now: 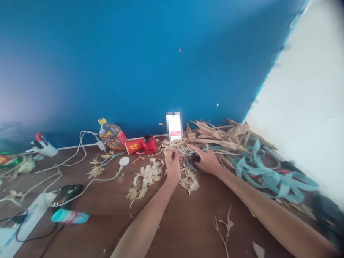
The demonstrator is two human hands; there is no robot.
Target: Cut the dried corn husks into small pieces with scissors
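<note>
Both my arms reach far out over a brown table [179, 227]. My right hand [206, 160] is closed around dark-handled scissors [192, 156], whose blades point left toward my left hand. My left hand [173, 165] is closed in a pinch on a small piece of dried corn husk, which is hard to make out. Beneath and between the hands lies a small heap of cut husk pieces [190, 181]. A second group of pale cut petals [147, 177] lies just left of my left hand.
A big pile of dried husks [218, 136] and teal ribbon strips [271, 174] fills the right. By the blue wall stand a plastic bottle [111, 133], a tipped red cup [134, 146] and red tape [150, 144]. White cables, a charger [124, 160] and a teal tube [69, 216] lie left.
</note>
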